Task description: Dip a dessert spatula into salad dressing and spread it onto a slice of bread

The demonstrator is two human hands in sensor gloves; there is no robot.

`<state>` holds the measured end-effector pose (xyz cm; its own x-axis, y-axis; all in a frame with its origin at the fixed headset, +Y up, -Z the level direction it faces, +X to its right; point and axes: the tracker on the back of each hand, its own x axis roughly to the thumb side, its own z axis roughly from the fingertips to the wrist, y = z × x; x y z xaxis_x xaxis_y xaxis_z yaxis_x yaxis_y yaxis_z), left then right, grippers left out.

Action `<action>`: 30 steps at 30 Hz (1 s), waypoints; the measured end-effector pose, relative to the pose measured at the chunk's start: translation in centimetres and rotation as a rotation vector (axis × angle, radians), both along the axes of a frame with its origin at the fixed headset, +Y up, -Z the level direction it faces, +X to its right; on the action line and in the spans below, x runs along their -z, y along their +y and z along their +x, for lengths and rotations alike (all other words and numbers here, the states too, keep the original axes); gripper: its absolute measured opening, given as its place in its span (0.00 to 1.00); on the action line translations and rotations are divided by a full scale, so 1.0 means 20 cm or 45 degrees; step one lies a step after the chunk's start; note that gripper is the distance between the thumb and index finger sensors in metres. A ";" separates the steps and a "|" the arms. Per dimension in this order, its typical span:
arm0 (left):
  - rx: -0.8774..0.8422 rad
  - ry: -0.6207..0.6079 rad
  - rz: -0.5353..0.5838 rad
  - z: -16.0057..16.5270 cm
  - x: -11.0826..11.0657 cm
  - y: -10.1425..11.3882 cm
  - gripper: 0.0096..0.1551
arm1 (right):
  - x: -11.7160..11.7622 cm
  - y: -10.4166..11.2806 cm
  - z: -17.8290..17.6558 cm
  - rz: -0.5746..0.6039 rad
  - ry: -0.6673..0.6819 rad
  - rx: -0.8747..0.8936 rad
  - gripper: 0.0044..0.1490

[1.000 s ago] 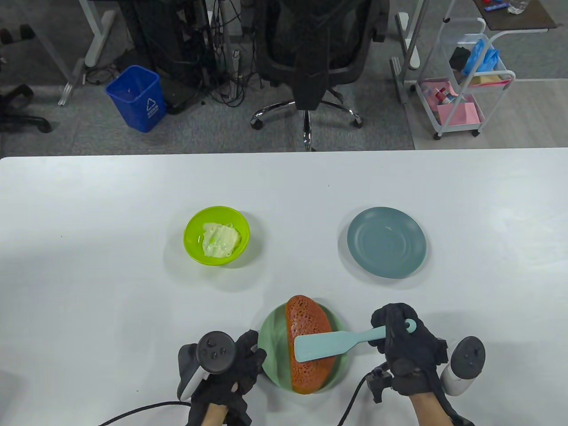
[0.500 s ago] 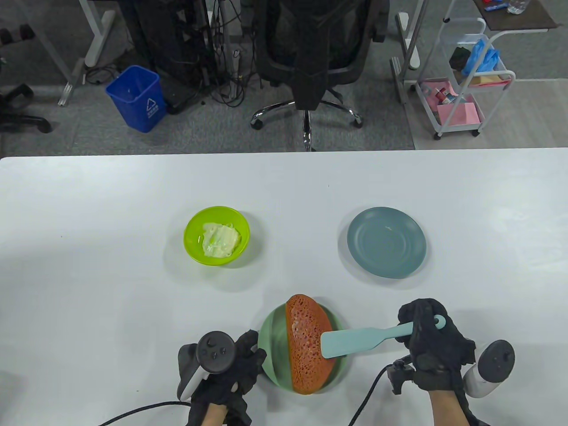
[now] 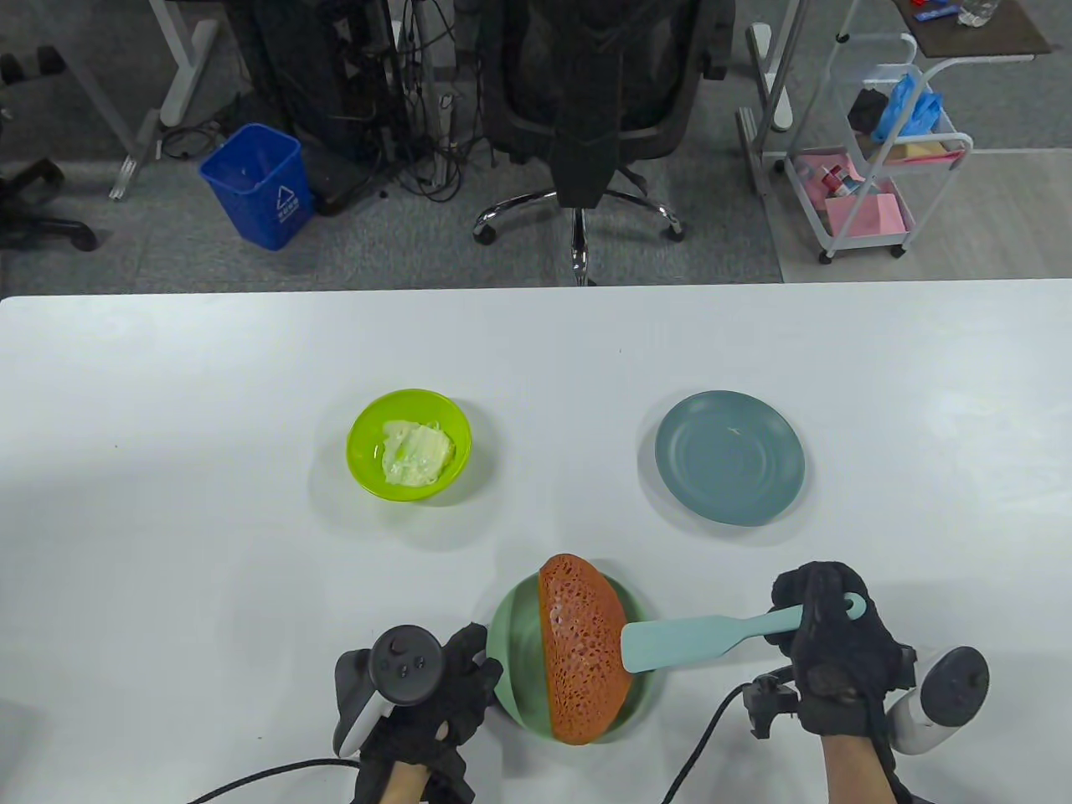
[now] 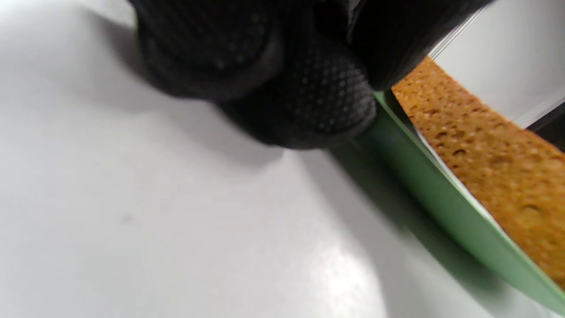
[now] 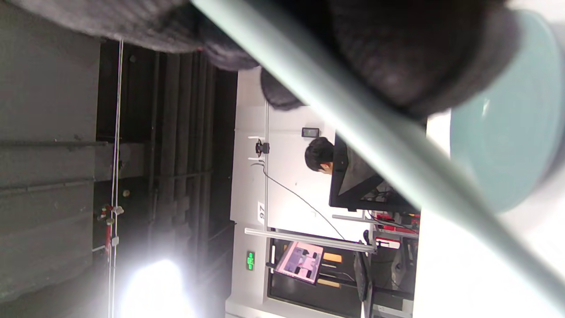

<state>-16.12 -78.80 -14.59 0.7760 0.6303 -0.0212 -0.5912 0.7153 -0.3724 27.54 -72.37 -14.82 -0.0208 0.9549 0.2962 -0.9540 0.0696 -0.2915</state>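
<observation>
An orange-brown bread slice lies on a pale green plate at the table's front centre. My right hand grips the handle of a light blue dessert spatula; its blade sits over the bread's right edge. My left hand rests on the table with fingertips against the green plate's left rim. A lime green bowl of pale salad dressing stands to the rear left. The spatula handle crosses the right wrist view under my gloved fingers.
A grey-blue plate sits on the table to the rear right, also in the right wrist view. Beyond the table's far edge stand an office chair, a blue bin and a white cart.
My right hand has drawn the spatula to the right across the bread, from the slice's middle to its right edge. The left hand has stayed at the plate's rim.
</observation>
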 end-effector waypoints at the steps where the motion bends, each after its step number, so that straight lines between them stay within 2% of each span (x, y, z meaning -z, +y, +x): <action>1: -0.003 0.000 -0.003 0.00 0.00 0.00 0.33 | 0.00 -0.01 0.00 0.009 -0.009 0.030 0.22; 6: -0.003 0.001 -0.003 0.00 0.00 0.00 0.33 | 0.02 -0.04 -0.03 -0.001 0.043 0.124 0.23; 11: 0.004 -0.001 0.003 0.00 0.00 0.00 0.33 | 0.03 -0.05 -0.10 -0.047 0.180 0.168 0.22; 20: 0.015 -0.001 0.011 0.00 0.00 0.00 0.34 | 0.02 -0.06 -0.25 -0.117 0.274 -0.041 0.22; 30: 0.007 0.002 0.003 0.00 0.00 0.00 0.34 | 0.02 -0.03 -0.20 -0.146 0.241 -0.122 0.21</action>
